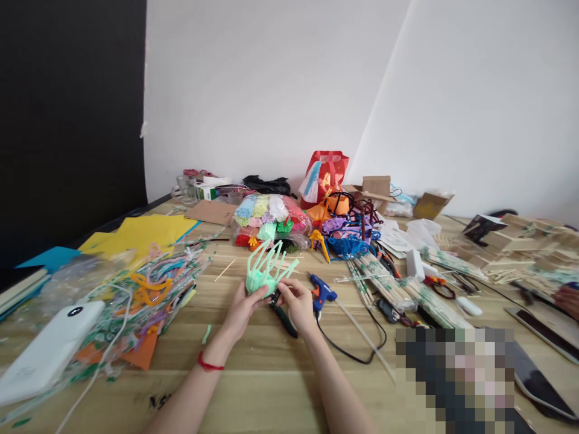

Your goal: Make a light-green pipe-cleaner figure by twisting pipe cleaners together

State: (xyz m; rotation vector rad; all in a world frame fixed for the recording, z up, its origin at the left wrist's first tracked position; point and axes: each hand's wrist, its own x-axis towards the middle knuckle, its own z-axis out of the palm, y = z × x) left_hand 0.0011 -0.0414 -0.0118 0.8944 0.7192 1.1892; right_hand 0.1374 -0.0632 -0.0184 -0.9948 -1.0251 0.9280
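A light green bundle of fuzzy craft stems [262, 278], wound into a rounded body with several looped strands standing up, is between my two hands over the middle of the table. My left hand [246, 306] grips the rounded body from the left and below. At its right side, my right hand [293, 301] pinches the lower part of a strand; the fingertips are close together. Just under my right hand lies a dark-handled tool, probably pliers [284, 319], partly hidden. A blue glue gun [322, 292] rests to the right of that hand.
Left are loose coloured craft stems [154, 289], yellow sheets [140, 235] and a white power bank [54, 349]. Behind my hands sits a bag of bundled stems [271, 211]. Wrapped sticks [384, 280] lie right, beside the glue gun's black cable [357, 360]. Another person's hand [567, 298] shows far right.
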